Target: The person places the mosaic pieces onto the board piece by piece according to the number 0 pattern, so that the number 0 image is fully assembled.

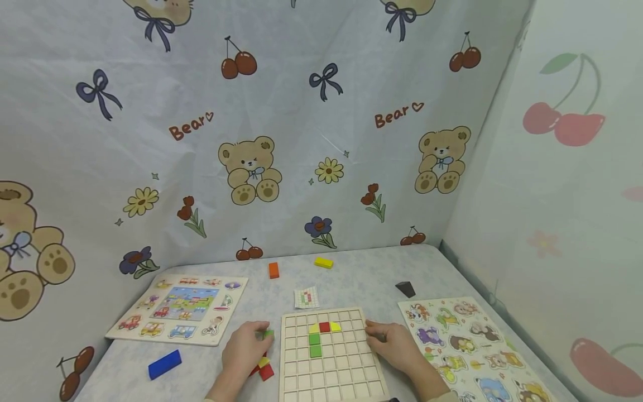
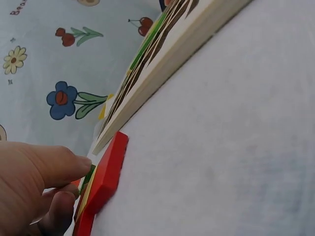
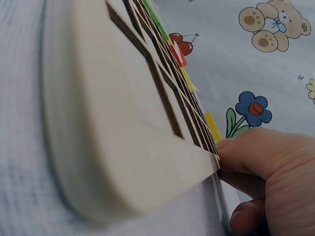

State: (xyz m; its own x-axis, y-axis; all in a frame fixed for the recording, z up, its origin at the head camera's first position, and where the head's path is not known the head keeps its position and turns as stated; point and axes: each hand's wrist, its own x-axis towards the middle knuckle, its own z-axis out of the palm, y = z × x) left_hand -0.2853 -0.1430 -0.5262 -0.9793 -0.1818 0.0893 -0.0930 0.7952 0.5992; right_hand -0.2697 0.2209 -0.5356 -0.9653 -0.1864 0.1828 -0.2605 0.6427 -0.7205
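A wooden grid board (image 1: 346, 357) lies in front of me. On it, a red square (image 1: 324, 327) sits between two yellow pieces, with two green squares (image 1: 315, 345) below the left one. My left hand (image 1: 244, 349) is beside the board's left side, thumb and finger pinching a green block (image 2: 89, 177); its contact is partly hidden. Just under that hand, red blocks (image 2: 109, 172) and a yellow block (image 1: 263, 362) lie in a small pile. My right hand (image 1: 397, 343) grips the board's right edge between thumb and fingers, seen closely in the right wrist view.
A small pattern card (image 1: 306, 297) lies behind the board. A vehicle puzzle (image 1: 231, 304) is at left, an animal puzzle (image 1: 464, 357) at right. Loose blocks stand about: blue (image 1: 164, 364), orange (image 1: 273, 270), yellow (image 1: 324, 262) and black (image 1: 406, 288). Printed cloth hangs behind.
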